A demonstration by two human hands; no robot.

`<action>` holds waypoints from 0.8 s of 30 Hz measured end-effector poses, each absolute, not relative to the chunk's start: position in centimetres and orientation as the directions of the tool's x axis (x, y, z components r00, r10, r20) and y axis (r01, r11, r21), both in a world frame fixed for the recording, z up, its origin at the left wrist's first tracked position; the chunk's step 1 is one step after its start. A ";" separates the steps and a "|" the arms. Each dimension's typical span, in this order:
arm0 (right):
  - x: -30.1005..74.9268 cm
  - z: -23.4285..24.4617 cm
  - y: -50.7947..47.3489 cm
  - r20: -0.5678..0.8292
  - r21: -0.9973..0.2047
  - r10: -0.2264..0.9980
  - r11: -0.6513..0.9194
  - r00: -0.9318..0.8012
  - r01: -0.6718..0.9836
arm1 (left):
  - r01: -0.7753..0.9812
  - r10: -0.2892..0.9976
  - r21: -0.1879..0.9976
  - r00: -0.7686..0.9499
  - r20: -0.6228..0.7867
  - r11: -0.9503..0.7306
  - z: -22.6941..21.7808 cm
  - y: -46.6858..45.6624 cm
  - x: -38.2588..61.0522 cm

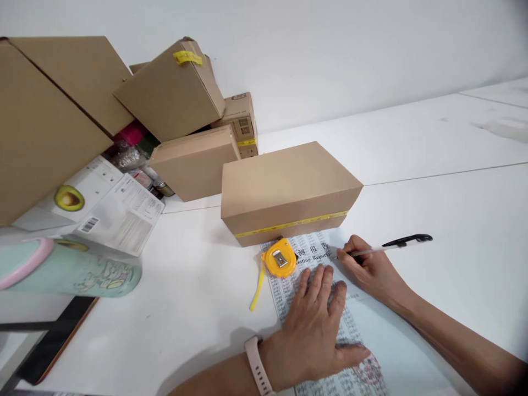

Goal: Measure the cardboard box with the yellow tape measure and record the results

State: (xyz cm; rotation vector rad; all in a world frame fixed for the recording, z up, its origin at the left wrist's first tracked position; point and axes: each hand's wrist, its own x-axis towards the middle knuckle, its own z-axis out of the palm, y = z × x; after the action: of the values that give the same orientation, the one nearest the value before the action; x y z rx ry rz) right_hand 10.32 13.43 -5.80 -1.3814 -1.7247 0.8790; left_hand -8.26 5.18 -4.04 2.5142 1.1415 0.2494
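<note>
We take the left hand (314,324) as the clock's centre: grasping nothing, fingers spread, it lies flat on the printed sheet (377,322), presumably to keep the paper from slipping. At 2 o'clock, the right hand (373,273) pinches a pen (406,241) beside the heading, its rear end toward 3 o'clock; we judge the low grip to favour fine control, though the nib is hidden from us. At 11 o'clock, an orange tape measure (280,257) lies over the sheet's edge, perhaps weighting it. Near 12 o'clock, a taped carton (289,179) borders the sheet's far end; whether it pins the paper we cannot tell.
</note>
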 end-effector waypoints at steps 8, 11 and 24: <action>10.5 -5.8 13.4 0.109 -0.863 0.987 0.153 -0.119 0.482 | 0.685 0.756 0.423 0.655 -0.002 -0.593 -4.1 5.2 -8.3; 10.5 -5.7 13.4 0.112 -0.857 0.986 0.160 -0.126 0.490 | 0.680 0.754 0.432 0.657 -0.001 -0.592 -4.2 5.2 -8.2; 10.6 -6.3 13.5 0.126 -0.840 0.981 0.184 -0.147 0.510 | 0.679 0.758 0.463 0.651 -0.021 -0.570 -4.2 5.2 -8.3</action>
State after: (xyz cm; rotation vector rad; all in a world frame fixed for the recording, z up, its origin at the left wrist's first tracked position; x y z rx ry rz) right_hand 10.56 13.45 -6.29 -1.4123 -1.7598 0.8512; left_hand -8.26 5.22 -4.19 2.4364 1.1266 0.2492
